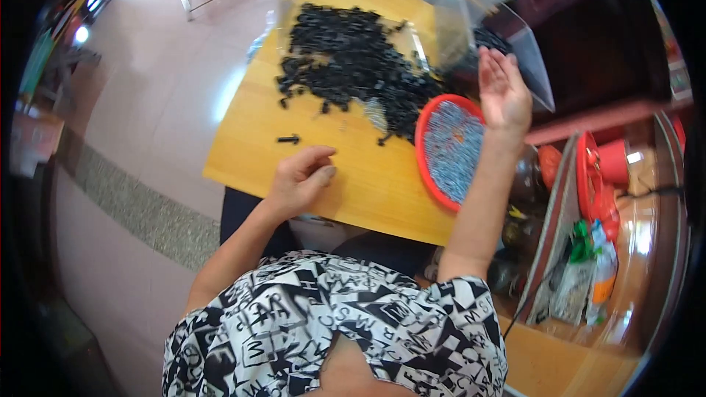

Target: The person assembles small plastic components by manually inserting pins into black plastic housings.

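"what's leftmost?"
"a black part (pixel 288 139), near the table's (pixel 246 158) left edge. probably light, stiff, a bit slick; pinch its shaft."
"and then?"
"left hand (pixel 300 179) by the near edge, half curled; can't tell if it grips anything. then the pile (pixel 346 62), toward the back edge; the basin (pixel 421 140) of pins (pixel 450 151) at the right edge."
"right hand (pixel 506 95)?"
"nearly open, palm bare, beside the bin (pixel 535 73)."

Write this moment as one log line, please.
left hand: over yellow table | right hand: open at clear bin | black parts: heaped | red basin: filled with small pieces
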A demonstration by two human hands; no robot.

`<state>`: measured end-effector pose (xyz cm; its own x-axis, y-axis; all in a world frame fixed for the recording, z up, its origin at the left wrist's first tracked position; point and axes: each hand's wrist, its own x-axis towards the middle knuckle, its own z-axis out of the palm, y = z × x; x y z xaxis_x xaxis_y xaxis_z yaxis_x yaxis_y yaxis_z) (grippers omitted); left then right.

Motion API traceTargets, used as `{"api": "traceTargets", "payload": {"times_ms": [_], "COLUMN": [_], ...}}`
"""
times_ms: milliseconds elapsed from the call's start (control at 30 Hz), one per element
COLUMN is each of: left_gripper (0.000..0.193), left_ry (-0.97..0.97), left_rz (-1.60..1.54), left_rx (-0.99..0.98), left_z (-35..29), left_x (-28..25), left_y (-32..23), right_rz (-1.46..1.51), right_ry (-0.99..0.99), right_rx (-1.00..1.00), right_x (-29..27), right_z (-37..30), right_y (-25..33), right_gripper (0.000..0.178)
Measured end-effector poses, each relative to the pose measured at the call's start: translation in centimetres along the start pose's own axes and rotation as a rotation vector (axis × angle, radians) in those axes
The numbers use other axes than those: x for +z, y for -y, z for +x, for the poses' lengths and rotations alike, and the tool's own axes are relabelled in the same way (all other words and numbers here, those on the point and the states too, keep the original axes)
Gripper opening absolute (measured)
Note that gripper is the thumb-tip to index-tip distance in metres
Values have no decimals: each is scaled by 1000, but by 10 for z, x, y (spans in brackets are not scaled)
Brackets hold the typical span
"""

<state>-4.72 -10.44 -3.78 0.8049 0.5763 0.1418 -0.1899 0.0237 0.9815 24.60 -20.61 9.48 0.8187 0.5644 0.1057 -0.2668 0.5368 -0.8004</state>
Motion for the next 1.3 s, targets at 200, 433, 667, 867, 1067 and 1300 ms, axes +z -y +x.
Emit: {"api": "traceTargets", "payload": {"times_ms": [200, 433, 667, 867, 1067, 1300], "left_gripper": [17, 15, 9, 11, 9, 12], "left_ry": [42, -35, -350, -269, -123, -143], "left_rz": [-16, -6, 512, 861, 1084, 990], "left_rx": [-6, 31, 190, 319, 241, 315], "left_z": [-1, -18, 12, 53, 76, 86], "left_x": [3, -15, -70, -90, -77, -60], "left_y": [-4, -14, -28, -24, -11, -8], "right_rz": [-826, -1390, -1607, -1639, -1483, -1305], "right_ry": [287, 671, 744, 816, 797, 742], "right_rx": [123, -456, -703, -761, -790, -618], "right_x": [40, 63, 69, 70, 69, 61], "right_z": [-76, -88, -84, -84, -85, -94], "right_y": [-86, -137, -147, -162, -156, -127], "right_gripper": [15, 10, 5, 3, 2, 6]}}
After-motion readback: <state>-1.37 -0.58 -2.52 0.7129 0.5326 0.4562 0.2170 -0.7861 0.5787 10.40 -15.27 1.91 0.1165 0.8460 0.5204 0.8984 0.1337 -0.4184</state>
